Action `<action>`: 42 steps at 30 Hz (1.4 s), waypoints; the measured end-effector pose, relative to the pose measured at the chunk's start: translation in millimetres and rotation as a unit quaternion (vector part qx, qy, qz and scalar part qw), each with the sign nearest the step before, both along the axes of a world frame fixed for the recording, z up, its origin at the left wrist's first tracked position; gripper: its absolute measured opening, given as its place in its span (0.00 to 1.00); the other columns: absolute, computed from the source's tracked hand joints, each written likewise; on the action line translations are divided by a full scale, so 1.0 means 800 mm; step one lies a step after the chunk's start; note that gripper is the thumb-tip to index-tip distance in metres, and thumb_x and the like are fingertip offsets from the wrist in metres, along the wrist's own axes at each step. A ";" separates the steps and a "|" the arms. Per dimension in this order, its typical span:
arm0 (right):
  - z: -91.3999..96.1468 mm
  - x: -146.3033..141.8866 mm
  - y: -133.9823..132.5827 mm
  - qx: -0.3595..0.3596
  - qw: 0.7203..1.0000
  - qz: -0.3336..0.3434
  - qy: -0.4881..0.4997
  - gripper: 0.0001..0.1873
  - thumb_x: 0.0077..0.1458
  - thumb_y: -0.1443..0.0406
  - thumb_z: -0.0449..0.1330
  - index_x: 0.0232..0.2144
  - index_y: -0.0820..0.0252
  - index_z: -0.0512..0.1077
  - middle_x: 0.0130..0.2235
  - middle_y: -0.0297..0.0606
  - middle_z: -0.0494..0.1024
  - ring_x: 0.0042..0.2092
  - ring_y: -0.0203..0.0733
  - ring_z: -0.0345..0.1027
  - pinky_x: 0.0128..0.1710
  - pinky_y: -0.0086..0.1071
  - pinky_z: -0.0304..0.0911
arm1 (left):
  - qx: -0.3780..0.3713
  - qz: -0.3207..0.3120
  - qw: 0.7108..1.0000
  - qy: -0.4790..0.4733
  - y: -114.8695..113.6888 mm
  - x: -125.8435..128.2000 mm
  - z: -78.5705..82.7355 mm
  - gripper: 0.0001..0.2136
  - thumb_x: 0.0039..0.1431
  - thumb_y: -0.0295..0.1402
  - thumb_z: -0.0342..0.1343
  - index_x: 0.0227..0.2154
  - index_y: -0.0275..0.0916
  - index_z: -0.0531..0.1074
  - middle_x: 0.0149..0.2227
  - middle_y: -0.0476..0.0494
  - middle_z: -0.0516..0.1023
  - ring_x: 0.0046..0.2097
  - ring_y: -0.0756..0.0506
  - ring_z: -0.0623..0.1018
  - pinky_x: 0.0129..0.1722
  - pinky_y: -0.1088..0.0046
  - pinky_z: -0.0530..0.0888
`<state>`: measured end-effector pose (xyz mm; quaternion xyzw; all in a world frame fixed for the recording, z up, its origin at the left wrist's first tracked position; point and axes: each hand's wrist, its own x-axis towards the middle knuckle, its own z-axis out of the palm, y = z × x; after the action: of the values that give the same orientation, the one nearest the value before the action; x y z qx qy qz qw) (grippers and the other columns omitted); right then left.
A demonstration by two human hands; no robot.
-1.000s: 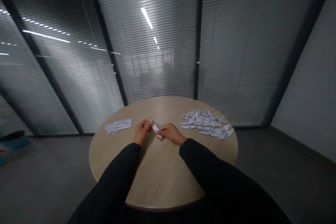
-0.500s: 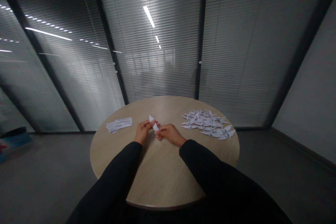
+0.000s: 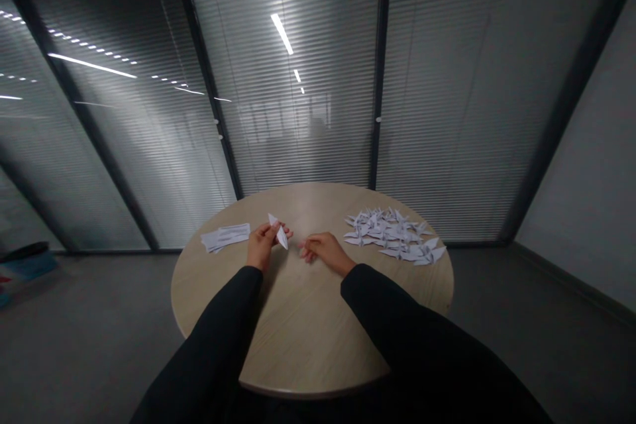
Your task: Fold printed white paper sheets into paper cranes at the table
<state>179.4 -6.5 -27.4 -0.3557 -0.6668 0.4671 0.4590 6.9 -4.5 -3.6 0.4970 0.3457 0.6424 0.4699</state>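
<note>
Head view: left hand (image 3: 259, 246) pinches a pointed folded paper (image 3: 281, 236), right hand (image 3: 324, 251) half-open, empty, nearby.

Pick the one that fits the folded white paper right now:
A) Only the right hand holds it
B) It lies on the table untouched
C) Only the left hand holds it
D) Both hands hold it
C: the left hand holds the pointed folded paper, while the right hand is apart from it.

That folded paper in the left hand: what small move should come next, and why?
Probably move the right hand over to the folded white paper: the left hand alone holds it, and the right hand is apart from it, free to steady or fold it.
</note>
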 end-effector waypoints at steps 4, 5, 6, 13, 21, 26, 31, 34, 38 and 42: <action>0.007 0.002 0.003 0.071 0.995 -0.055 0.045 0.19 0.49 0.54 0.57 0.36 0.64 0.73 0.32 0.41 0.78 0.32 0.37 0.71 0.30 0.29 0.64 | -0.026 -0.089 0.990 0.109 0.000 0.013 -0.009 0.22 0.38 0.47 0.64 0.27 0.30 0.73 0.25 0.40 0.78 0.26 0.45 0.77 0.29 0.71 0.71; 0.008 0.002 0.002 0.090 0.993 -0.062 0.046 0.18 0.48 0.55 0.58 0.36 0.63 0.73 0.34 0.41 0.78 0.34 0.38 0.71 0.33 0.30 0.64 | -0.032 -0.105 0.985 0.130 -0.001 0.017 -0.010 0.22 0.37 0.47 0.64 0.27 0.30 0.73 0.25 0.39 0.78 0.25 0.45 0.77 0.27 0.72 0.70; 0.009 0.002 0.001 0.106 0.991 -0.066 0.041 0.17 0.48 0.55 0.59 0.35 0.62 0.74 0.34 0.40 0.78 0.36 0.38 0.71 0.35 0.30 0.64 | -0.037 -0.121 0.981 0.144 -0.002 0.019 -0.011 0.23 0.37 0.48 0.64 0.28 0.31 0.73 0.25 0.39 0.78 0.25 0.45 0.77 0.26 0.73 0.69; 0.012 0.001 -0.001 0.131 0.986 -0.106 0.005 0.11 0.45 0.59 0.61 0.26 0.63 0.74 0.29 0.38 0.76 0.32 0.39 0.69 0.36 0.31 0.63 | -0.050 -0.179 0.964 0.192 -0.014 0.026 -0.010 0.21 0.34 0.45 0.66 0.27 0.32 0.73 0.26 0.40 0.78 0.28 0.44 0.78 0.25 0.75 0.66; 0.014 0.003 -0.002 0.177 0.974 -0.142 0.001 0.17 0.48 0.63 0.58 0.42 0.61 0.73 0.33 0.37 0.74 0.34 0.36 0.67 0.35 0.29 0.63 | -0.071 -0.185 0.961 0.195 -0.020 0.030 -0.004 0.19 0.29 0.41 0.69 0.23 0.31 0.73 0.21 0.42 0.77 0.24 0.46 0.76 0.26 0.74 0.67; 0.017 0.002 -0.010 0.232 0.964 -0.126 -0.037 0.19 0.50 0.67 0.58 0.46 0.54 0.71 0.39 0.38 0.69 0.39 0.36 0.65 0.33 0.27 0.65 | -0.084 -0.185 0.964 0.174 -0.021 0.030 -0.003 0.19 0.27 0.41 0.69 0.22 0.33 0.72 0.21 0.44 0.77 0.25 0.45 0.77 0.28 0.72 0.70; 0.016 0.003 -0.010 0.253 0.958 -0.127 -0.054 0.16 0.51 0.68 0.57 0.43 0.53 0.73 0.41 0.38 0.66 0.43 0.37 0.64 0.37 0.29 0.66 | -0.093 -0.181 0.963 0.175 -0.021 0.028 -0.003 0.19 0.27 0.41 0.69 0.22 0.33 0.73 0.22 0.44 0.77 0.26 0.44 0.77 0.28 0.71 0.71; 0.014 0.004 -0.007 0.262 0.953 -0.137 -0.064 0.18 0.51 0.67 0.57 0.46 0.51 0.71 0.43 0.38 0.65 0.44 0.37 0.63 0.38 0.30 0.66 | -0.101 -0.180 0.962 0.182 -0.022 0.028 -0.001 0.20 0.27 0.41 0.69 0.23 0.33 0.73 0.22 0.43 0.77 0.27 0.43 0.78 0.27 0.72 0.71; 0.013 0.006 -0.005 0.274 0.946 -0.155 -0.076 0.14 0.52 0.67 0.57 0.42 0.53 0.73 0.44 0.39 0.64 0.45 0.38 0.63 0.40 0.31 0.66 | -0.104 -0.174 0.962 0.182 -0.021 0.028 -0.002 0.20 0.26 0.40 0.70 0.23 0.32 0.73 0.22 0.42 0.77 0.27 0.43 0.78 0.26 0.72 0.70; 0.015 0.006 -0.005 0.297 0.935 -0.174 -0.079 0.10 0.51 0.68 0.58 0.37 0.56 0.75 0.43 0.40 0.65 0.46 0.39 0.63 0.43 0.33 0.64 | -0.108 -0.165 0.963 0.183 -0.016 0.027 -0.007 0.19 0.26 0.38 0.70 0.22 0.32 0.73 0.21 0.43 0.76 0.25 0.44 0.77 0.25 0.73 0.69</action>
<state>184.4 -10.8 -15.7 -0.3496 -0.7370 0.1304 0.5636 28.2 -17.6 -8.8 0.6022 0.4064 0.4130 0.5492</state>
